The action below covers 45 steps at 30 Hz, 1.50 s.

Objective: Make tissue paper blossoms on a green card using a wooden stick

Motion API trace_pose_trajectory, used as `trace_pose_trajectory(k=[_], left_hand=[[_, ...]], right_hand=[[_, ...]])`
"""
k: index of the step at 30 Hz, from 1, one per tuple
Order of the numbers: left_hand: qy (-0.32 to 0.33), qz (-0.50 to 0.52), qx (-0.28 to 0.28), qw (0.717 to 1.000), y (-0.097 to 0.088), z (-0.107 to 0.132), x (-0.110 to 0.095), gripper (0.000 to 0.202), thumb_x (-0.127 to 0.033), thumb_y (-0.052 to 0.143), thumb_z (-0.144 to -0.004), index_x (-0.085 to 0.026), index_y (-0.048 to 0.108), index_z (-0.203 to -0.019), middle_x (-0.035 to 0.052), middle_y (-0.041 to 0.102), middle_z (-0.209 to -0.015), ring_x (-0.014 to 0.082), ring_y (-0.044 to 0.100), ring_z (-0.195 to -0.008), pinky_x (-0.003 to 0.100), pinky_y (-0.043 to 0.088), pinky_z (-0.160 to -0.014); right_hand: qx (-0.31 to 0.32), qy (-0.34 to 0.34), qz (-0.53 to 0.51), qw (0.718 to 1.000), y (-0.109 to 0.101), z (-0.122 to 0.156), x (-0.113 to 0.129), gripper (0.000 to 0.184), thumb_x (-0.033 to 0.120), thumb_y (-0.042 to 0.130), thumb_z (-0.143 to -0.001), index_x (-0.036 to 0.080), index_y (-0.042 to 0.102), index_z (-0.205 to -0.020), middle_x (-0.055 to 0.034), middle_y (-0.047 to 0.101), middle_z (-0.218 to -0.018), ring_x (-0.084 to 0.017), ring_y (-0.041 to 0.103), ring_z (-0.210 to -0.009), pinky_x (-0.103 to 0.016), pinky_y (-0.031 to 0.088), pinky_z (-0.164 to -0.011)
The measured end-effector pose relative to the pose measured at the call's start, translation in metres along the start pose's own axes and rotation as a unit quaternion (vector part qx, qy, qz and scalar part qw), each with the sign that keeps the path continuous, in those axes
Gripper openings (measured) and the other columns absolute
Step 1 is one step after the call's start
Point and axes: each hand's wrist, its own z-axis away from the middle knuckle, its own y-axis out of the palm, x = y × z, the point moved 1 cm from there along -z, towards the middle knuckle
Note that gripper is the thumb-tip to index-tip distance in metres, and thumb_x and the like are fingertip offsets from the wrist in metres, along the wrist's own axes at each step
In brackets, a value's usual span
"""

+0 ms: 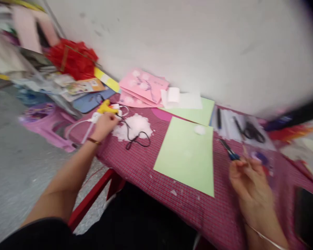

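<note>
My left hand (105, 125) is closed beside a yellow hot glue gun (106, 107) at the table's left end; what its fingers grip is hidden. The gun's black cord (135, 140) passes the fingertips and loops over a heap of white fluff (137, 125). At the right, my right hand (253, 185) is turned partly palm up with fingers curled. A thin pale thing shows at those fingers, too blurred to name. Blue-handled scissors (232, 154) lie at the fingertips, blades pointing away. Between the hands lies a light green sheet (186, 159) with a small white puff (199, 130) near its top.
Pink cards (144, 85) and a white roll (173, 95) lie against the wall. A white power strip (95, 118) is beside the glue gun. Clear bags (229, 125) hold dark tools at the right. A pink stool (49, 123) and red crepe paper (75, 60) stand left.
</note>
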Motion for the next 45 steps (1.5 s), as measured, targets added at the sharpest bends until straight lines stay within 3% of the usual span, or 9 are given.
trace_pose_trajectory(k=[4,7,12,15,19,23,32,38,45], left_hand=[[0.05,0.114,-0.006,0.992,-0.014,-0.001,-0.041,0.013,-0.03,0.057,-0.077,-0.018,0.057,-0.073,-0.0035,0.052,-0.068,0.0109,0.047,-0.064,0.024,0.034,-0.064],[0.102,0.254,0.109,0.955,0.006,0.009,-0.102,0.012,-0.029,0.06,-0.077,-0.018,0.059,-0.071,-0.0036,0.053,-0.064,0.0106,0.048,-0.061,0.024,0.035,-0.061],[0.177,0.308,0.456,0.816,0.101,0.02,-0.196,0.01,-0.024,0.066,-0.072,-0.014,0.064,-0.07,0.0005,0.062,-0.064,0.01,0.053,-0.057,0.022,0.039,-0.055],[0.085,0.362,0.513,0.773,0.162,0.017,-0.219,0.009,-0.016,0.071,-0.068,-0.012,0.063,-0.067,0.0016,0.062,-0.059,0.0085,0.052,-0.052,0.021,0.038,-0.051],[-0.058,0.48,0.436,0.759,0.217,0.013,-0.222,0.015,-0.014,0.07,-0.071,-0.014,0.056,-0.068,-0.0021,0.057,-0.057,0.0049,0.053,-0.051,0.017,0.038,-0.051],[-0.104,0.528,0.411,0.736,0.238,0.013,-0.211,0.019,-0.013,0.073,-0.068,-0.014,0.054,-0.07,-0.004,0.055,-0.058,0.0038,0.054,-0.051,0.015,0.04,-0.052],[-0.103,0.564,0.467,0.673,0.24,0.01,-0.177,0.018,-0.014,0.078,-0.061,-0.013,0.062,-0.07,-0.0003,0.061,-0.062,0.0073,0.057,-0.055,0.019,0.045,-0.055],[-0.086,0.574,0.461,0.671,0.248,0.006,-0.179,0.013,-0.01,0.07,-0.06,-0.014,0.06,-0.068,-0.0018,0.058,-0.062,0.0057,0.051,-0.054,0.018,0.04,-0.052],[-0.032,0.543,0.496,0.677,0.234,0.006,-0.185,0.009,-0.013,0.065,-0.055,-0.014,0.065,-0.065,0.0045,0.066,-0.076,0.0115,0.056,-0.068,0.023,0.044,-0.063]], right_hand=[[0.052,0.083,-0.31,0.946,0.011,-0.02,-0.048,0.024,0.034,0.073,-0.064,0.027,0.058,-0.081,0.0027,0.057,-0.074,-0.011,0.057,-0.063,-0.033,0.055,-0.072],[0.049,0.099,-0.375,0.92,0.013,-0.026,-0.054,0.023,0.032,0.073,-0.068,0.025,0.055,-0.081,0.0055,0.055,-0.071,-0.009,0.056,-0.062,-0.026,0.052,-0.065],[0.06,0.14,-0.369,0.917,0.023,-0.024,-0.049,0.028,0.037,0.071,-0.072,0.023,0.047,-0.075,0.0089,0.047,-0.056,-0.007,0.045,-0.048,-0.02,0.041,-0.046],[0.05,0.155,-0.372,0.914,0.026,-0.024,-0.053,0.025,0.031,0.071,-0.07,0.022,0.048,-0.074,0.0096,0.048,-0.051,-0.006,0.042,-0.042,-0.019,0.037,-0.042],[0.071,0.163,-0.362,0.915,0.036,-0.038,-0.05,0.017,0.026,0.066,-0.067,0.022,0.05,-0.073,0.0092,0.051,-0.047,-0.007,0.043,-0.039,-0.019,0.036,-0.039],[0.084,0.174,-0.31,0.931,0.063,-0.065,-0.044,0.019,0.029,0.068,-0.064,0.019,0.057,-0.076,0.0055,0.059,-0.051,-0.007,0.046,-0.038,-0.018,0.034,-0.035],[0.107,0.191,-0.219,0.951,0.103,-0.099,-0.056,0.034,0.04,0.074,-0.064,0.021,0.049,-0.077,0.004,0.066,-0.057,-0.005,0.046,-0.033,-0.014,0.022,-0.028],[0.107,0.187,-0.197,0.956,0.107,-0.098,-0.057,0.033,0.039,0.072,-0.066,0.021,0.048,-0.08,0.0029,0.069,-0.062,-0.005,0.048,-0.034,-0.014,0.021,-0.027],[0.085,0.191,-0.195,0.958,0.108,-0.1,-0.055,0.031,0.037,0.071,-0.068,0.02,0.05,-0.082,0.0019,0.071,-0.064,-0.005,0.048,-0.034,-0.014,0.021,-0.027]])
